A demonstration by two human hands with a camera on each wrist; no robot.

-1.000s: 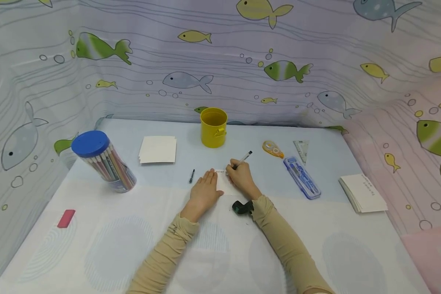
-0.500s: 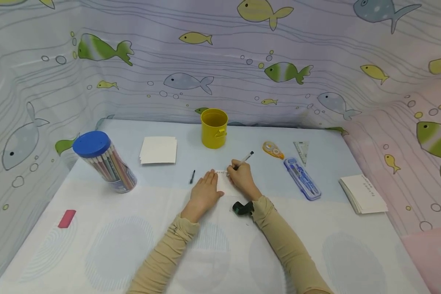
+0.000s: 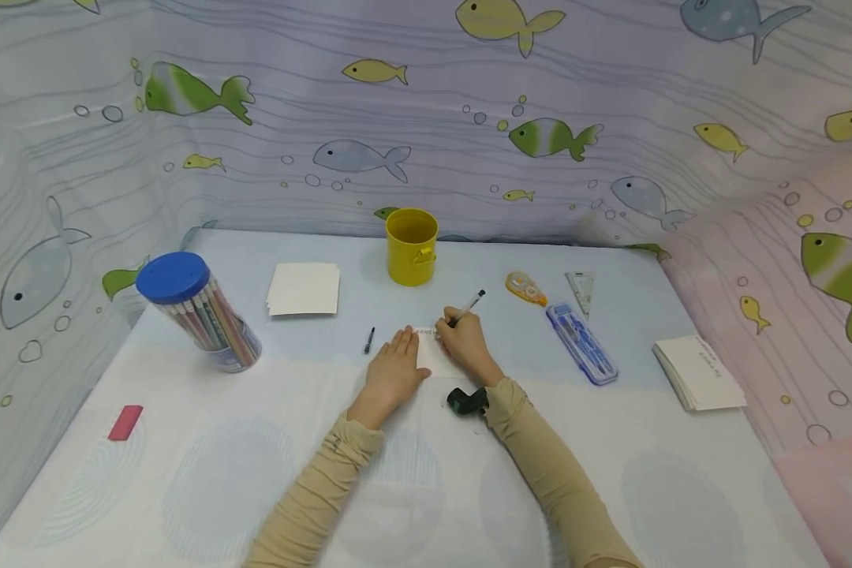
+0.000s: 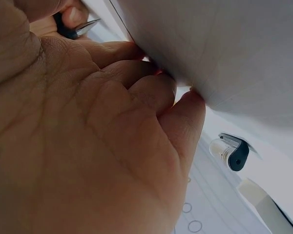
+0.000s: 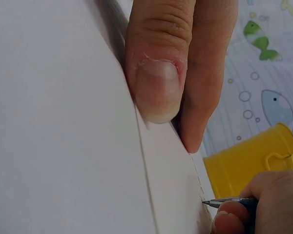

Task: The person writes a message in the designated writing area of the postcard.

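Observation:
A small white card (image 3: 436, 364) with a short line of dark lettering near its far edge lies on the table. My left hand (image 3: 392, 372) rests flat on its left side, fingers extended and thumb out to the right. Curled around a slim pen (image 3: 476, 300) is my right hand (image 3: 468, 341), at the card's upper right. In the right wrist view the metal pen tip (image 5: 223, 201) meets the card beside the lettering. The pen's dark cap (image 3: 370, 340) lies left of my left hand; the left wrist view shows this cap (image 4: 238, 155) too.
Blank cards (image 3: 304, 289), a yellow bucket (image 3: 411, 256) and a blue-lidded pencil jar (image 3: 216, 327) stand beyond or left. Rightward lie correction tape (image 3: 525, 289), a set square (image 3: 581, 291), a blue compass case (image 3: 582, 344) and lettered cards (image 3: 703, 375). A red eraser (image 3: 125, 423) lies front left.

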